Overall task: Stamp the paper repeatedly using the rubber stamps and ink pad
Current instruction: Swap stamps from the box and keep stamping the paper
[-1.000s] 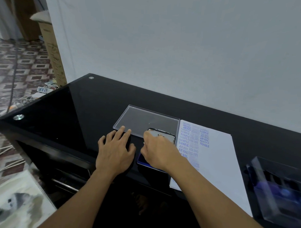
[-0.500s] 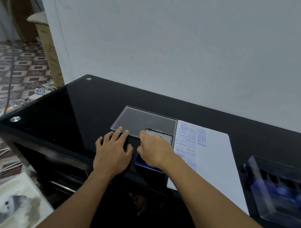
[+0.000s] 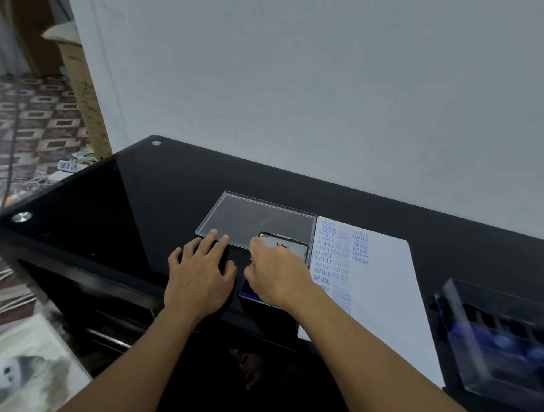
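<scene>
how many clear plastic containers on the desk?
2. One flat clear tray lies behind the ink pad, left of the paper. One deeper clear box sits right of the paper at the frame's edge. More may lie out of frame.

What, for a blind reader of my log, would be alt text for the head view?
A person's right hand curls over an open blue ink pad on a black glass desk, left hand flat beside it. Right of the pad lies white paper with blue stamp marks such as SAMPLE and AIR MAIL.
</scene>
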`<state>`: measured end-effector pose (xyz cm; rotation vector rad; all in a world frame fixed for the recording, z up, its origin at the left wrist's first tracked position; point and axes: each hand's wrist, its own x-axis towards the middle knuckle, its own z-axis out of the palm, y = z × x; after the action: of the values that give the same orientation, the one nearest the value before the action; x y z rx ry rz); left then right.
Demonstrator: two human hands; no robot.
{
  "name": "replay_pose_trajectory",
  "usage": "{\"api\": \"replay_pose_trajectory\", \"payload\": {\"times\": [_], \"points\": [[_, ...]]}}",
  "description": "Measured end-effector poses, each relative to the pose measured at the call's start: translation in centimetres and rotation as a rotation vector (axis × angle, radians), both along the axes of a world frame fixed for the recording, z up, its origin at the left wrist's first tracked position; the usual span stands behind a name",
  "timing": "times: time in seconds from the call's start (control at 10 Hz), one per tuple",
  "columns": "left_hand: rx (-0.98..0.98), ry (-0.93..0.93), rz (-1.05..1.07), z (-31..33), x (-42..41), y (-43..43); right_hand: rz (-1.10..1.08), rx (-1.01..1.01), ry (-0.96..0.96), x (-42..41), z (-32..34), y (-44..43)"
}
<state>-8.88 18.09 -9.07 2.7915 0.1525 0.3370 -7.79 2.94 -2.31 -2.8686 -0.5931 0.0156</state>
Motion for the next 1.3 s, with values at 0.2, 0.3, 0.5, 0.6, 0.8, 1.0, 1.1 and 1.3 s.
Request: {"api": "replay_pose_trajectory", "payload": {"times": [0.2, 0.3, 0.5, 0.6, 0.8, 1.0, 1.1, 1.3], "points": [[-0.009, 0.006, -0.001, -0.1, 0.0, 0.0, -0.013, 0.007, -0.005, -0.1, -0.1, 0.0], [-0.009, 0.002, 0.000, -0.1, 0.0, 0.0, -0.002, -0.001, 0.016, 0.2, 0.0, 0.1], [0.001, 0.009, -0.001, -0.1, 0.1, 0.1, 0.029, -0.026, 0.015, 0.9, 0.1, 0.3], [-0.002, 0.011, -0.004, -0.2, 0.1, 0.0, 0.022, -0.019, 0.008, 0.8, 0.1, 0.3], [-0.003, 0.008, 0.001, -0.1, 0.0, 0.0, -0.013, 0.018, 0.001, 0.1, -0.1, 0.1], [-0.006, 0.014, -0.003, -0.1, 0.0, 0.1, -0.014, 0.033, -0.019, -0.3, -0.2, 0.0], [-0.009, 0.015, 0.001, -0.1, 0.1, 0.0, -0.017, 0.036, -0.011, -0.2, -0.2, 0.1], [-0.008, 0.011, -0.001, 0.0, 0.0, 0.1, -0.015, 0.020, 0.008, 0.2, -0.1, 0.3]]}}
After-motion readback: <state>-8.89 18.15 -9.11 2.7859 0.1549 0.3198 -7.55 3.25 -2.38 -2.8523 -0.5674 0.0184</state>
